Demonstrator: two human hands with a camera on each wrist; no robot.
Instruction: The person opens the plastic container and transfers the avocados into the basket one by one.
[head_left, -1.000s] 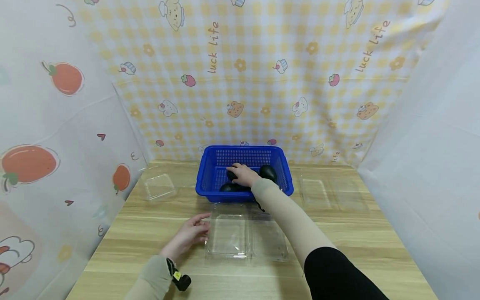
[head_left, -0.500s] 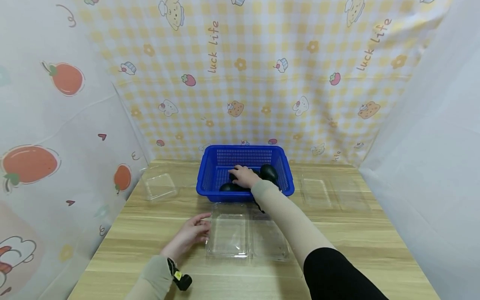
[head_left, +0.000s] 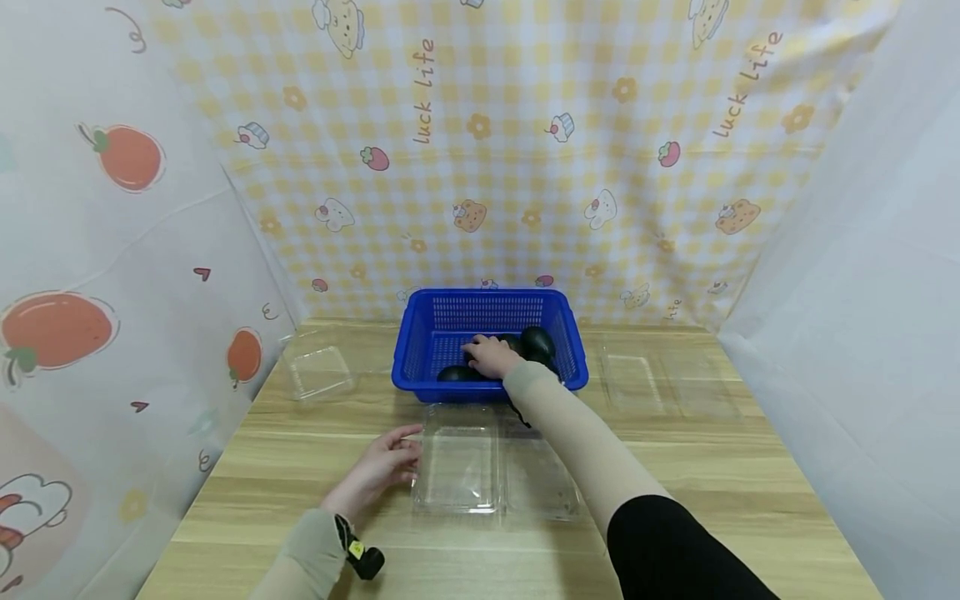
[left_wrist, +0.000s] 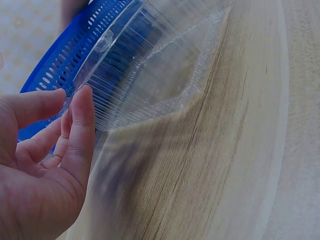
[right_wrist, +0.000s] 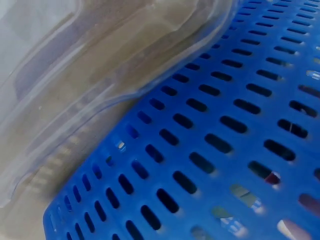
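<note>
My right hand (head_left: 492, 357) reaches into the blue basket (head_left: 399, 358), its fingers curved over a dark avocado (head_left: 470, 359) that they mostly hide. Near it lie another avocado (head_left: 458, 374) at the front wall and a dark green one (head_left: 537, 341) to the right. In front of the basket, an open clear plastic clamshell box (head_left: 459, 468) lies flat with its other half (head_left: 542, 479) to the right. My left hand (head_left: 377, 468) pinches the box's left edge between thumb and fingers, as the left wrist view shows. The right wrist view shows only the basket's slotted wall (right_wrist: 220, 135) and clear plastic (right_wrist: 65, 100).
A clear plastic box (head_left: 321, 372) stands at the table's back left. Another open clear box (head_left: 632, 383) lies right of the basket. A patterned cloth (head_left: 480, 175) hangs behind the wooden table (head_left: 675, 492), and white cloths hang at both sides.
My right hand has shifted slightly right and toward me inside the basket, the avocado under its fingers moving with it. My left hand stays at the box's edge.
</note>
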